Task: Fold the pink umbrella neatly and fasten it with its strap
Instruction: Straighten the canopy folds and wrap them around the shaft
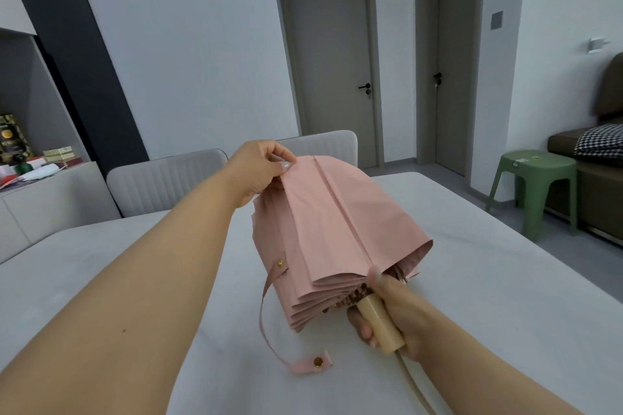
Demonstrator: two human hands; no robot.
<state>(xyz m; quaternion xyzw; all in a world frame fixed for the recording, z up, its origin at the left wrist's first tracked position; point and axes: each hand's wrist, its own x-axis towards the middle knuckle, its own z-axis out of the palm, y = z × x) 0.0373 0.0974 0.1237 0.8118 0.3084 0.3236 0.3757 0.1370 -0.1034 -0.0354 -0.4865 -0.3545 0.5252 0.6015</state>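
The umbrella (340,232) is held over the middle of the worktop (488,296), its top pointing away from the person and its handle (381,323) toward them. The left hand (259,168) is at the umbrella's far end, the right hand (397,310) at the handle. The strap (290,340) hangs from the umbrella's left side, its end lying on the worktop. Two chairs (168,178) stand behind the worktop. A stool (536,185) stands right of the worktop, a sideboard (50,199) left of it.
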